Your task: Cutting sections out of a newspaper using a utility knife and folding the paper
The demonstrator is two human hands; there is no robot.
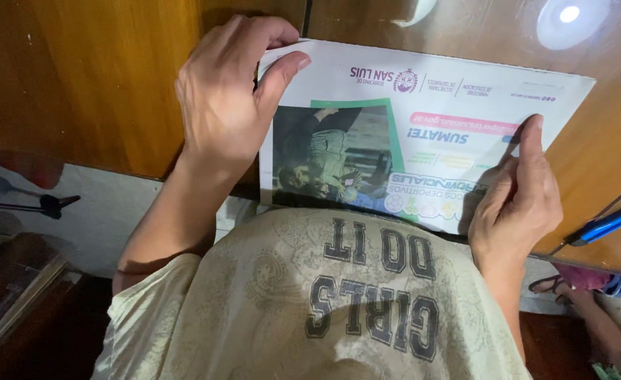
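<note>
A folded newspaper page (423, 134), white with a photo and coloured printed blocks, lies flat on a glossy wooden table (106, 84). My left hand (229, 91) grips the paper's far left corner, thumb on top and fingers curled over the edge. Along the near right edge rests my right hand (518, 193), its forefinger stretched flat on the page and the other fingers bent beside it. The paper's near edge is hidden behind my cream printed shirt (324, 302).
A blue pen (610, 222) lies on the table at the right edge. A lamp's reflection (569, 15) shines on the tabletop at the top right. Dark furniture (15, 295) stands low on the left, and a sandalled foot (557, 285) shows at the lower right.
</note>
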